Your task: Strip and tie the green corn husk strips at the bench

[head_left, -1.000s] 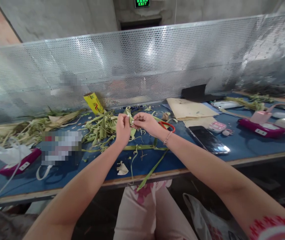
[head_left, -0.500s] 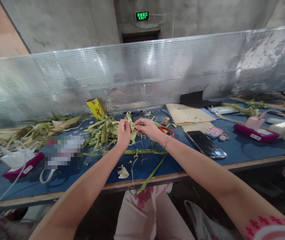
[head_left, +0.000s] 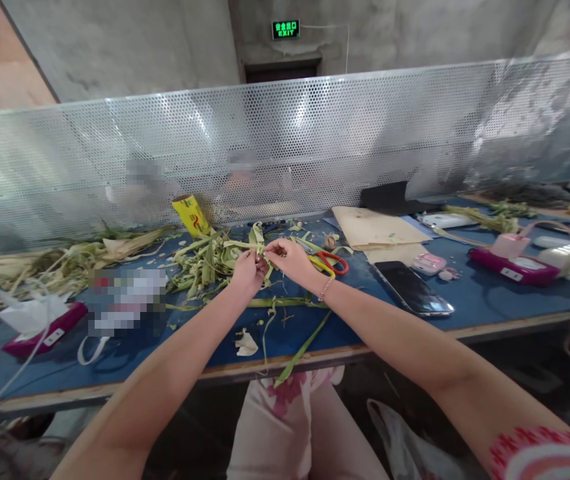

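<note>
In the head view, both forearms reached forward over the blue table [head_left: 489, 303]. The left hand [head_left: 245, 270] and right hand [head_left: 292, 259] met fingertip to fingertip, each pinching a green leaf strip [head_left: 253, 245] held just above the tabletop. Bare blue surface lay toward the near edge. Leaf scraps [head_left: 205, 260] crowded the left; red scissors [head_left: 332, 261] and a phone [head_left: 412, 288] lay to the right.

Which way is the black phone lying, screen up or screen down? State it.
Screen up. The black phone lies flat on the blue table, its glossy dark glass catching light. The screen is dark.
</note>
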`<action>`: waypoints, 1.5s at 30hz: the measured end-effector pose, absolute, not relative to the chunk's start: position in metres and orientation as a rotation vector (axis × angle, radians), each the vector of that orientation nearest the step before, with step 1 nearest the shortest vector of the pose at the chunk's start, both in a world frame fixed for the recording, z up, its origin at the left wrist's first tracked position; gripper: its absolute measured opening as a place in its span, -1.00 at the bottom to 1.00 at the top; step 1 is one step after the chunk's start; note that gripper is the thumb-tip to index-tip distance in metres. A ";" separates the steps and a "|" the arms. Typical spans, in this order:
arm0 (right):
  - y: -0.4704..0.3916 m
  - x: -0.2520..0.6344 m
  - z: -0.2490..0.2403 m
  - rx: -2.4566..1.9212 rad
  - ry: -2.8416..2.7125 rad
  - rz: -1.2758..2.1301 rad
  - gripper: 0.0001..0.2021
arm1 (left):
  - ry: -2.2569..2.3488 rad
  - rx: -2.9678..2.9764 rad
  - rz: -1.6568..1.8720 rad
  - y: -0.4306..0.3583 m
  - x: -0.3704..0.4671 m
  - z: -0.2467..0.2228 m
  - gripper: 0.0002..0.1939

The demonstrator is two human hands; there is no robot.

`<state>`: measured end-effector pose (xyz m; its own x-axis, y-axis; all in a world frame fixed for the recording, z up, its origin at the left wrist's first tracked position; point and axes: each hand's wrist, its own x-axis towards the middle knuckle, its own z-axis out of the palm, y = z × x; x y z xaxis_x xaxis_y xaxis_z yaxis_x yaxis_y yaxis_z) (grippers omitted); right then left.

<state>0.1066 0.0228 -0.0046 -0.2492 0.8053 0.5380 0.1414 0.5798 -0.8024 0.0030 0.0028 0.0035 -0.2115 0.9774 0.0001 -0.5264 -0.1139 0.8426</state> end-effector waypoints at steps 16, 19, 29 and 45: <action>0.008 0.099 -0.001 -0.826 -1.602 0.705 -0.96 | 1.416 1.550 1.945 -0.004 0.002 -0.006 -0.85; 0.008 0.098 -0.003 -0.811 -1.604 0.627 -0.97 | 1.430 1.512 1.977 -0.003 0.002 -0.006 -0.85; 0.019 0.102 -0.011 -0.627 -1.779 0.541 -0.97 | 1.053 0.900 1.786 0.000 0.012 -0.002 -0.86; 0.022 0.113 -0.011 -0.475 -1.906 0.226 -0.87 | 0.963 0.870 1.770 -0.003 0.011 0.003 -0.82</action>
<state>0.1135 0.0224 -0.0105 -0.3153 0.4281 0.8470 0.2179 0.9013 -0.3744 0.0111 -0.0029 0.0034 -0.3356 0.9300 0.1500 -0.3789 -0.2791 0.8823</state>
